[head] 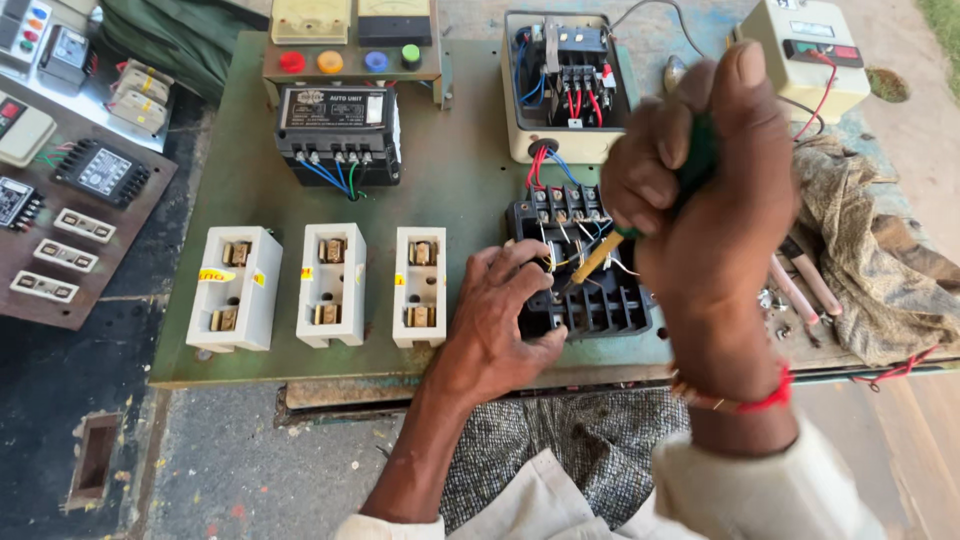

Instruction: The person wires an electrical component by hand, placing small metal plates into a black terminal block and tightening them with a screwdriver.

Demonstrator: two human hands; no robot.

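Up close, his right hand (700, 190) grips a green-handled screwdriver (600, 255), tip on the black terminal block (585, 300); left hand (505, 310) rests open, steadying it.

The right hand (700, 190) hides most of the green-handled screwdriver (597, 257); only its yellowish shaft and a sliver of handle show. The left hand (505, 320) covers the near-left part of the black terminal block (600, 305). The panel of parts (70, 200) beyond the bench's (460, 190) left edge is cut off by the frame.
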